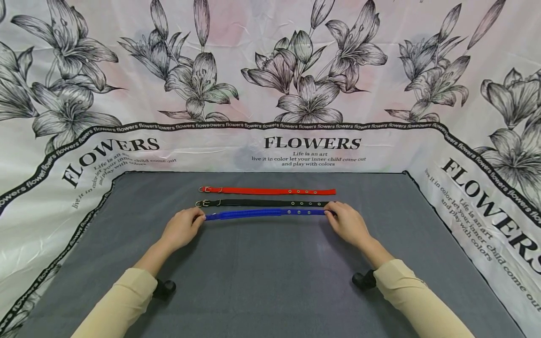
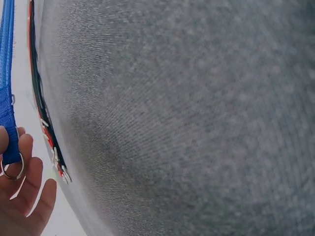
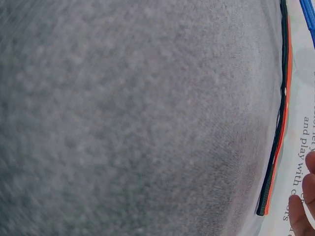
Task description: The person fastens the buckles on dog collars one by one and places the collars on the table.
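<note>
A blue pet collar [image 1: 253, 213] stretches between both hands in the head view. My left hand [image 1: 182, 228] pinches its buckle end; in the left wrist view a metal D-ring [image 2: 13, 169] shows by the fingers. My right hand [image 1: 348, 224] pinches the other end, past a row of metal eyelets. Just behind it lies a black collar [image 1: 253, 203], its right tip overlapped by the right hand in the head view. Farther back is a red collar [image 1: 253, 191], parallel to the black one. Both have their buckles at the left.
Grey cloth [image 1: 262, 281] covers the table. Behind and at both sides hangs a white flower-printed cloth [image 1: 236, 150] with black lettering. A dark wrist strap mount [image 1: 165, 289] sits below the left sleeve, another mount [image 1: 363, 280] by the right sleeve.
</note>
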A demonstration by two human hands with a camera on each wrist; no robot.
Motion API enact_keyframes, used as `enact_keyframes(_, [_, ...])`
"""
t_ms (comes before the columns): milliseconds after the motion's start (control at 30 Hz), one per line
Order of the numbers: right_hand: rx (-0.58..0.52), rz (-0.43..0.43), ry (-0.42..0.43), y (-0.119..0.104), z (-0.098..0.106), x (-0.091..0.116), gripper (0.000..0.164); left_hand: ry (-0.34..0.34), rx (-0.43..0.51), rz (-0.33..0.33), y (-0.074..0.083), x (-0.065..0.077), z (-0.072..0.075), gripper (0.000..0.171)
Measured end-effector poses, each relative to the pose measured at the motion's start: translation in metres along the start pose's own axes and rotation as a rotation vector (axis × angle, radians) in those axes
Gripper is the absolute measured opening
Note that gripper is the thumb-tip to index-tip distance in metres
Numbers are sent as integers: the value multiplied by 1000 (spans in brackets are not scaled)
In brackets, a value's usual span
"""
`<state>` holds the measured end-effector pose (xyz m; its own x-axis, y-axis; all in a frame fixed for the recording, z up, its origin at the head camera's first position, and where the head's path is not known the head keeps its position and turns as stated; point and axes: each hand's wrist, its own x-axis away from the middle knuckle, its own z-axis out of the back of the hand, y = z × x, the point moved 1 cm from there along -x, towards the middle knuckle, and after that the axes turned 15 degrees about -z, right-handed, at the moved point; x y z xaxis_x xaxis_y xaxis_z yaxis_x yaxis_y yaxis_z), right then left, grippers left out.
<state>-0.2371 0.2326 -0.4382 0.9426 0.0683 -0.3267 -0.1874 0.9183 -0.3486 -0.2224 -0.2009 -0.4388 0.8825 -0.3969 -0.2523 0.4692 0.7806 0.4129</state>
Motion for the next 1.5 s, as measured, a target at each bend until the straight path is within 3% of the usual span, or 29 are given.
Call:
enact_keyframes(300, [-192, -133, -89, -4, 6, 0, 7, 129, 83, 6, 2, 1, 4, 13])
enact_keyframes(567, [-395, -304, -249, -9, 12, -2, 20, 229, 188, -10, 8, 1, 12, 20])
enact_keyframes(833, [-723, -387, -372, -17, 18, -2, 28, 239, 255, 21, 18, -2, 17, 24])
enact_keyframes(1167, [-687, -335, -341, -27, 22, -5, 27, 246, 317, 21, 33, -8, 21, 23])
enact_keyframes(1500, [-668, -250, -243, -36, 20, -7, 25, 218, 374, 11, 40, -12, 21, 26])
